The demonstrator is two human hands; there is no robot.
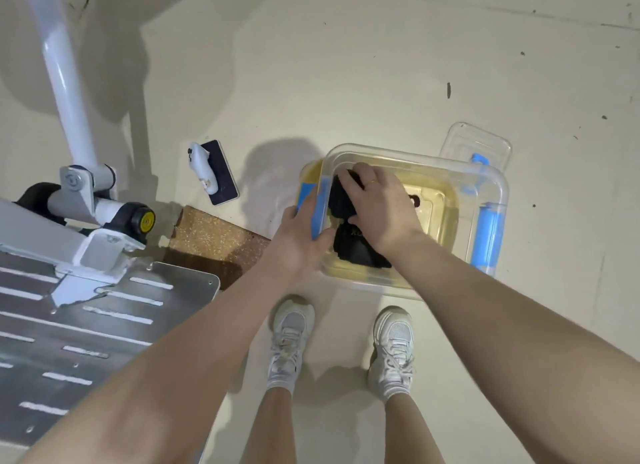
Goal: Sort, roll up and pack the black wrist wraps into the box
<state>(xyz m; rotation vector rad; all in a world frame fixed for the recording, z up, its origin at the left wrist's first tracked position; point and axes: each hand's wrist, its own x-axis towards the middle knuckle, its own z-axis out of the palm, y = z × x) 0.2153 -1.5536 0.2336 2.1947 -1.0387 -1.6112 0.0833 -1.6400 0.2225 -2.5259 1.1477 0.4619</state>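
Observation:
A clear plastic box (446,163) with blue side latches stands on the floor in front of my feet. Black wrist wraps (353,248) lie inside it against its left wall. My right hand (379,200) is down in the box, palm on the upper wrap, fingers spread over it. My left hand (298,245) grips the box's left rim beside the blue latch (320,203). Whether the right fingers pinch the wrap is hidden by the hand.
The box's clear lid (476,144) lies on the floor behind it. A dark phone with a white controller (211,172) lies to the left. Left of that stand a white machine frame (79,172), a metal footplate (104,321) and a brown mat (214,241).

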